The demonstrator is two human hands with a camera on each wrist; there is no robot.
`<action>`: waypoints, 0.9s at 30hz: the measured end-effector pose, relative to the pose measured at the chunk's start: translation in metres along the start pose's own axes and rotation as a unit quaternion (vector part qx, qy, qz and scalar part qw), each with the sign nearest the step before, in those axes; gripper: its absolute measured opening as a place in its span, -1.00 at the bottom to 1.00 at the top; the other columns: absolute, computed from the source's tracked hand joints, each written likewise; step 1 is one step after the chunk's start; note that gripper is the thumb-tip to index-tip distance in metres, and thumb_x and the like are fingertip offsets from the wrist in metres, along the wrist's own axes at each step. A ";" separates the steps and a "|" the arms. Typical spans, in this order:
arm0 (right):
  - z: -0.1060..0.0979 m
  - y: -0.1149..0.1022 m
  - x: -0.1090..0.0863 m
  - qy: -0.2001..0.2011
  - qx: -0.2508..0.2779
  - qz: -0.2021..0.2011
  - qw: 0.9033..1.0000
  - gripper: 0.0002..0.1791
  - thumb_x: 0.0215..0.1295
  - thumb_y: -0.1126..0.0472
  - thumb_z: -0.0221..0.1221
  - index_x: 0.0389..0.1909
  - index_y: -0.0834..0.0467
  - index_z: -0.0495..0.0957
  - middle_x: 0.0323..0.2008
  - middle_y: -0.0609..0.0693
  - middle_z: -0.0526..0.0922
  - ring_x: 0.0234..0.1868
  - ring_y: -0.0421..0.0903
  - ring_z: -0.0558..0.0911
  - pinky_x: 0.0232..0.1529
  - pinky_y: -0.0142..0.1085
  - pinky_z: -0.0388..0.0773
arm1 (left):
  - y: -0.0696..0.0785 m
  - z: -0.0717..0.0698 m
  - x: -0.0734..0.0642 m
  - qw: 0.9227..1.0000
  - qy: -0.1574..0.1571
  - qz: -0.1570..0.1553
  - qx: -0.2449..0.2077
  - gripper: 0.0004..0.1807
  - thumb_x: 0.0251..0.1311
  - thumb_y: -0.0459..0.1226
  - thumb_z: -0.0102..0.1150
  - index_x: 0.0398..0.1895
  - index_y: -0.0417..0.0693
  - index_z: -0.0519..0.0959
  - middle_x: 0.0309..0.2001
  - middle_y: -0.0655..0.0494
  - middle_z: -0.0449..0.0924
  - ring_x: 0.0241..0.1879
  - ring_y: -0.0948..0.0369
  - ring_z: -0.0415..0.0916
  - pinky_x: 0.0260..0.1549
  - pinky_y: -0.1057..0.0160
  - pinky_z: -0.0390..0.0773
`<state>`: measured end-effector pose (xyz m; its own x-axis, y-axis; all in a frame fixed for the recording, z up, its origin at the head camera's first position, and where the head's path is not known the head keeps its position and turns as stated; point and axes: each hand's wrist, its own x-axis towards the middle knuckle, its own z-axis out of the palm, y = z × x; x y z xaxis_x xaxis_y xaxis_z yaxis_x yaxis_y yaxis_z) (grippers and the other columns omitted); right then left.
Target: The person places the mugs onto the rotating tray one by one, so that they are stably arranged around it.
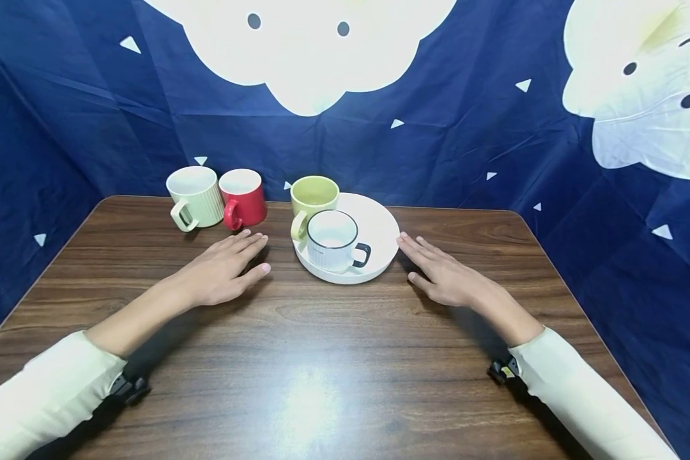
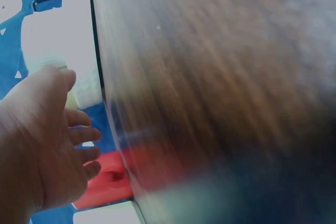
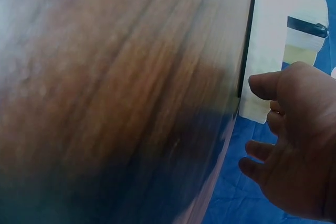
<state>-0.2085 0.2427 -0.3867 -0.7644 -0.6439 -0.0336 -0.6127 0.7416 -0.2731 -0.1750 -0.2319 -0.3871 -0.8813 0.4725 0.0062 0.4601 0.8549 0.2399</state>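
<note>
A round white tray with a low rim bears two mugs: a white mug with a black rim and black handle in front, and a yellow-green mug behind it. My right hand lies at the tray's right side, fingers extended, fingertips right at the rim. Left of the tray is my left hand, fingers straight and holding nothing. Just beyond its fingertips stands a red mug, and beside that a pale green ribbed mug. In the left wrist view the red mug shows past the fingers.
The wooden table has its far edge just behind the mugs. A dark blue cloth with white cloud shapes hangs behind and at the sides. Small black cameras are strapped at both wrists.
</note>
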 end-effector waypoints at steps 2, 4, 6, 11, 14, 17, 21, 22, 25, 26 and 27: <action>0.000 -0.001 0.000 0.003 -0.003 -0.003 1.000 -0.20 0.80 0.15 0.09 0.86 0.16 -0.01 0.85 0.22 0.01 0.83 0.41 0.07 0.81 0.32 0.09 | -0.001 -0.001 -0.002 1.000 0.003 0.001 0.002 -0.20 0.78 0.10 -0.02 0.75 -0.30 0.28 0.74 -0.35 0.27 0.78 -0.37 0.09 0.74 -0.41 0.13; 0.000 -0.002 0.000 0.005 -0.006 -0.004 1.000 -0.21 0.80 0.14 0.09 0.86 0.17 0.00 0.85 0.23 0.02 0.83 0.41 0.07 0.81 0.31 0.09 | -0.003 -0.002 -0.004 1.000 0.007 0.001 0.003 -0.21 0.77 0.09 0.01 0.74 -0.31 0.29 0.73 -0.36 0.28 0.78 -0.37 0.10 0.73 -0.42 0.15; -0.001 -0.004 0.000 0.005 -0.008 -0.006 1.000 -0.21 0.81 0.14 0.08 0.86 0.17 0.01 0.85 0.23 0.03 0.83 0.41 0.08 0.81 0.32 0.10 | -0.003 -0.004 -0.006 1.000 0.012 0.002 0.001 -0.22 0.77 0.08 0.02 0.74 -0.31 0.30 0.73 -0.35 0.29 0.78 -0.36 0.10 0.73 -0.42 0.15; -0.001 -0.009 -0.002 0.002 -0.015 -0.008 1.000 -0.20 0.80 0.13 0.10 0.86 0.15 0.00 0.85 0.23 0.03 0.82 0.41 0.10 0.80 0.32 0.12 | -0.004 -0.007 -0.010 1.000 0.023 0.006 0.004 -0.22 0.75 0.06 0.07 0.73 -0.32 0.31 0.72 -0.37 0.30 0.76 -0.36 0.15 0.70 -0.44 0.20; 0.000 -0.010 -0.004 0.000 -0.018 -0.008 1.000 -0.18 0.79 0.12 0.13 0.86 0.15 0.00 0.85 0.22 0.04 0.82 0.41 0.11 0.80 0.32 0.12 | -0.005 -0.008 -0.012 1.000 0.028 0.005 0.001 -0.22 0.74 0.06 0.08 0.72 -0.32 0.32 0.71 -0.38 0.31 0.75 -0.36 0.19 0.68 -0.46 0.23; 0.001 -0.011 -0.006 0.001 -0.021 -0.011 1.000 -0.17 0.78 0.11 0.14 0.86 0.16 0.00 0.85 0.23 0.05 0.82 0.42 0.13 0.80 0.33 0.14 | -0.005 -0.009 -0.014 0.999 0.034 -0.002 -0.001 -0.20 0.74 0.08 0.08 0.72 -0.33 0.32 0.71 -0.38 0.31 0.74 -0.35 0.21 0.68 -0.45 0.24; 0.002 -0.013 -0.008 0.005 -0.020 -0.016 1.000 -0.16 0.77 0.10 0.15 0.86 0.17 0.01 0.84 0.23 0.06 0.81 0.42 0.14 0.79 0.34 0.15 | -0.006 -0.010 -0.017 0.999 0.039 -0.011 0.008 -0.19 0.75 0.10 0.06 0.73 -0.32 0.30 0.72 -0.38 0.29 0.75 -0.35 0.19 0.69 -0.44 0.22; 0.002 -0.013 -0.008 0.006 -0.020 -0.017 1.000 -0.16 0.77 0.10 0.16 0.86 0.17 0.02 0.84 0.24 0.07 0.81 0.42 0.15 0.78 0.34 0.16 | -0.007 -0.010 -0.018 0.999 0.039 -0.014 0.010 -0.19 0.75 0.10 0.05 0.74 -0.31 0.30 0.73 -0.37 0.28 0.75 -0.34 0.18 0.70 -0.43 0.21; 0.002 -0.015 -0.010 0.006 -0.019 -0.018 1.000 -0.16 0.76 0.10 0.17 0.85 0.18 0.02 0.84 0.23 0.07 0.81 0.40 0.16 0.78 0.34 0.17 | -0.008 -0.011 -0.020 0.999 0.041 -0.018 0.013 -0.19 0.75 0.11 0.04 0.73 -0.31 0.31 0.72 -0.37 0.28 0.75 -0.36 0.18 0.70 -0.44 0.20; 0.001 -0.015 -0.011 0.005 -0.018 -0.016 1.000 -0.15 0.76 0.09 0.17 0.85 0.17 0.02 0.84 0.23 0.07 0.81 0.40 0.17 0.78 0.33 0.17 | -0.008 -0.011 -0.020 0.999 0.043 -0.020 0.011 -0.19 0.75 0.11 0.04 0.73 -0.31 0.31 0.72 -0.37 0.29 0.75 -0.36 0.18 0.71 -0.43 0.20; 0.001 -0.015 -0.011 0.005 -0.019 -0.017 1.000 -0.16 0.76 0.10 0.17 0.85 0.18 0.03 0.84 0.23 0.07 0.81 0.40 0.17 0.78 0.34 0.18 | -0.008 -0.012 -0.021 0.999 0.044 -0.023 0.008 -0.19 0.75 0.11 0.04 0.73 -0.31 0.31 0.72 -0.37 0.29 0.75 -0.36 0.18 0.71 -0.43 0.21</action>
<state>-0.1904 0.2381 -0.3835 -0.7455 -0.6663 -0.0149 -0.6446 0.7265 -0.2381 -0.1613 -0.2512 -0.3776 -0.9076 0.4119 0.0812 0.4192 0.8793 0.2258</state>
